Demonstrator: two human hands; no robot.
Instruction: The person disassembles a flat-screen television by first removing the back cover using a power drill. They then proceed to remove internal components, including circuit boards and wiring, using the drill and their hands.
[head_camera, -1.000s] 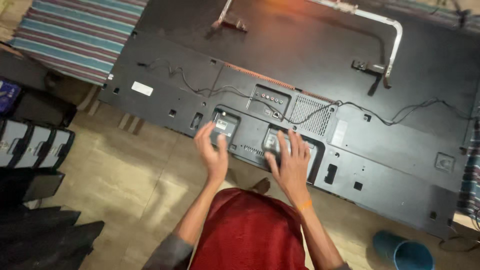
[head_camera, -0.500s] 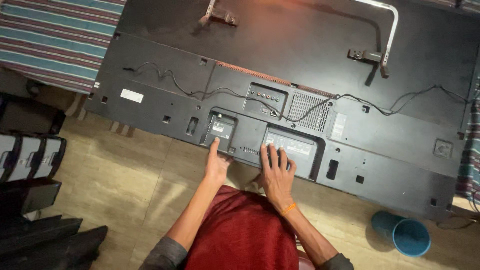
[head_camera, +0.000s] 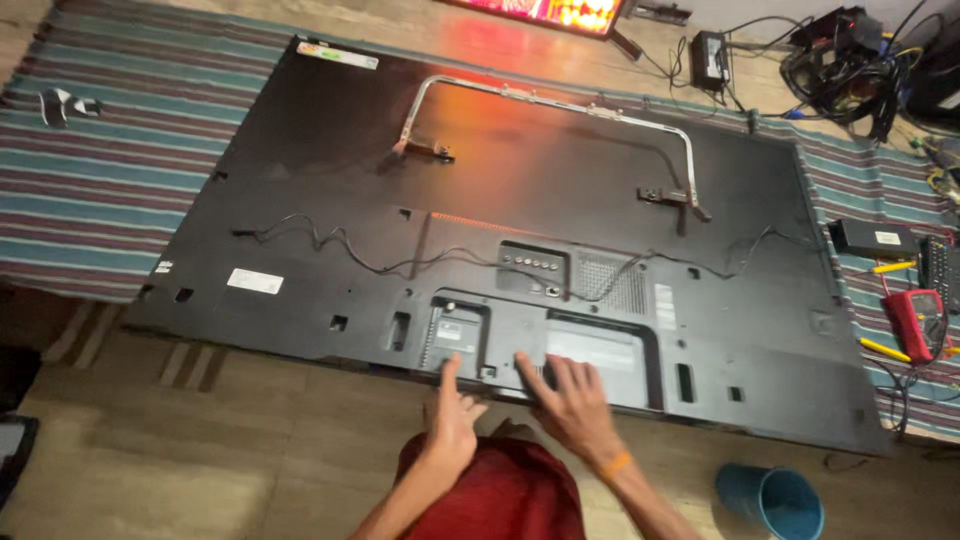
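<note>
I looked down on a large flat-screen television (head_camera: 520, 250) that lay face down, black back panel up, across a striped rug (head_camera: 100, 190) on a tiled floor. My left hand (head_camera: 452, 420) rested at the panel's near edge, fingers loosely spread, the forefinger stretched onto a small recessed port bay (head_camera: 455, 335); it gripped nothing. My right hand (head_camera: 572, 405), an orange band at its wrist, lay flat and open just beside the left, fingertips on a wider recessed bay (head_camera: 598, 350), also holding nothing. A thin black cable (head_camera: 330, 245) snaked across the panel's middle. A curved metal stand bracket (head_camera: 550, 105) sat farther up the back. A red multimeter (head_camera: 915, 322) lay on the rug at right, and a blue bucket (head_camera: 772, 500) stood near my right forearm.
</note>
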